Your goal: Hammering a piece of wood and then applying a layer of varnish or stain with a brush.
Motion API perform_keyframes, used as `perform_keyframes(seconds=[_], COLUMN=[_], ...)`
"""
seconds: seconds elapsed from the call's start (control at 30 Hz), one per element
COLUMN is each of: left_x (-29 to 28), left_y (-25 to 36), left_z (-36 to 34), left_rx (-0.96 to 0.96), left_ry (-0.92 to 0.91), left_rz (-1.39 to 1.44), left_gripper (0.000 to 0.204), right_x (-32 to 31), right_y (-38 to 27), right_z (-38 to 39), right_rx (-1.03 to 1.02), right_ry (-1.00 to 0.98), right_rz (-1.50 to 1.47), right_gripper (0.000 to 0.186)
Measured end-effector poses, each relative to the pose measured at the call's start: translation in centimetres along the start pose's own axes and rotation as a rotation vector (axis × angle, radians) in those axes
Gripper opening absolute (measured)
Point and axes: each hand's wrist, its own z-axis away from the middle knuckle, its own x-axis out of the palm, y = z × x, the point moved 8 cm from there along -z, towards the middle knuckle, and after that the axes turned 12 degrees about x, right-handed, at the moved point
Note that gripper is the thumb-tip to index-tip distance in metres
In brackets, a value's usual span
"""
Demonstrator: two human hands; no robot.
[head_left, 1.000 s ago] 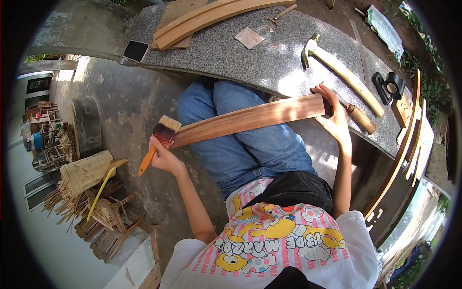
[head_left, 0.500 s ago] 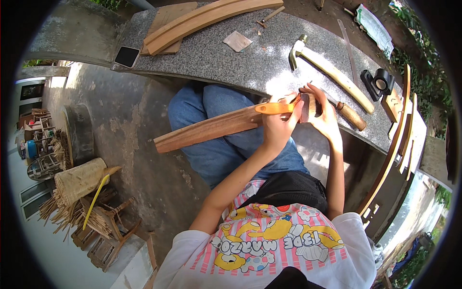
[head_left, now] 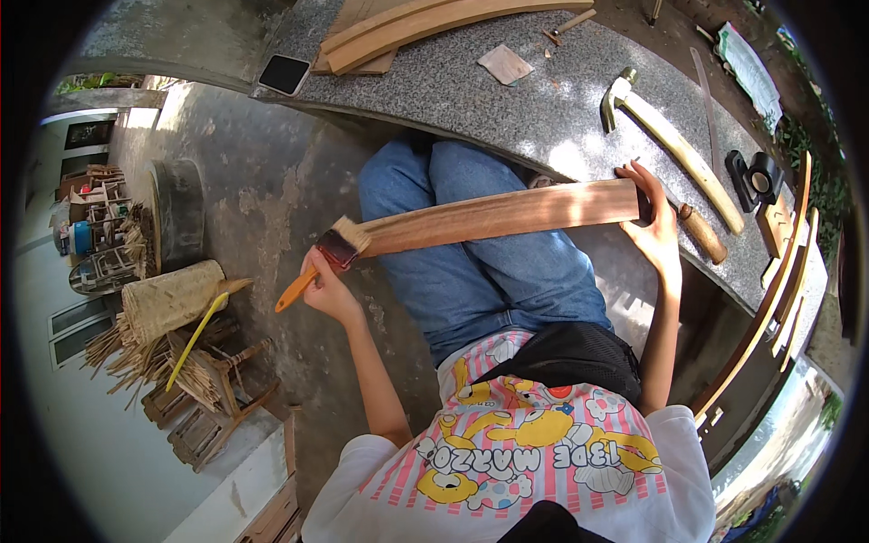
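Note:
My left hand [head_left: 328, 288] is closed round the orange handle of a flat paintbrush [head_left: 340, 248]. Its pale bristles point up and to the right, against or just over the left end of a long reddish-brown wooden board [head_left: 507, 215]. The board lies across my thighs, its right end higher than the left. At that right end my right hand [head_left: 655, 226] grips the board, thumb below and fingers round the end. Something dark shows between palm and wood. Just right of this hand, a wooden-handled tool [head_left: 701, 233] rests on the stone bench, its blade mostly hidden.
On the speckled grey bench [head_left: 434, 100] lie a claw hammer [head_left: 679, 145], a roll of black tape [head_left: 765, 176], a folded paper square [head_left: 505, 65], a phone [head_left: 284, 74] and curved wooden strips [head_left: 434, 27]. Thin bent strips [head_left: 769, 299] lean at the right. Wooden chairs [head_left: 213, 398] stand left.
My left hand has carried the brush from the board's right end to its left end. My right hand now holds the right end, and the whole view has shifted a little.

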Motion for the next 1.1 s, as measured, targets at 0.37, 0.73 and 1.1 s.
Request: perform_keyframes(seconds=[0.37, 0.73, 1.1], left_x=[7.5, 25.7, 7.0], left_y=[7.6, 15.8, 2.4], left_z=[1.6, 19.0, 5.1], left_rx=[0.019, -0.138, -0.271], left_ry=[-0.118, -0.847, -0.254], left_rz=[0.219, 0.875, 0.234], left_gripper=[0.036, 0.037, 0.034], right_x=[0.1, 0.3, 1.5], right_y=[0.1, -0.7, 2.1], right_z=[0.1, 0.3, 6.3], right_rx=[-0.012, 0.031, 0.506], right_ry=[0.0, -0.023, 0.086], right_rz=[0.024, 0.019, -0.365], right_gripper=[0.084, 0.074, 0.02])
